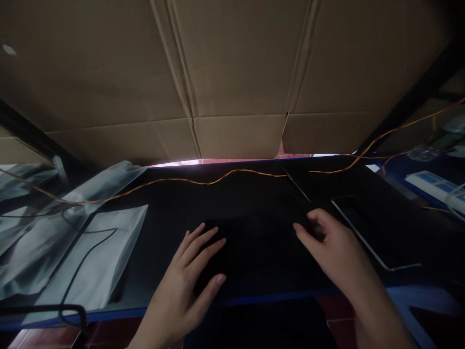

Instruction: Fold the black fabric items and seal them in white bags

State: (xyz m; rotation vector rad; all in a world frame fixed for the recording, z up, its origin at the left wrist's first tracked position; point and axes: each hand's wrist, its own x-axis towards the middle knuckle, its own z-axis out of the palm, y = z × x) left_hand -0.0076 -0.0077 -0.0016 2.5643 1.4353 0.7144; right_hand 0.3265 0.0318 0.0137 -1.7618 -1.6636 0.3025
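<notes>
My left hand [189,278] is over the black tabletop [174,194] near its front edge, fingers spread and thumb apart. To the right, my right hand [336,249] has bent fingers, with a gap between thumb and forefinger and nothing visible in it. Just beyond it lies a flat dark device with a pale rim [366,228], like a tablet or large phone. Another thin dark panel with a light edge [308,182] lies farther back, by the cable. The surface between my hands is too dark to make out.
Cloudy plastic bags [119,247] and a black cord [78,264] lie at the left. A red-yellow twisted cable [170,179] crosses the back. Behind stands a cardboard wall [232,72]. A white-and-blue box [436,186] is at the right.
</notes>
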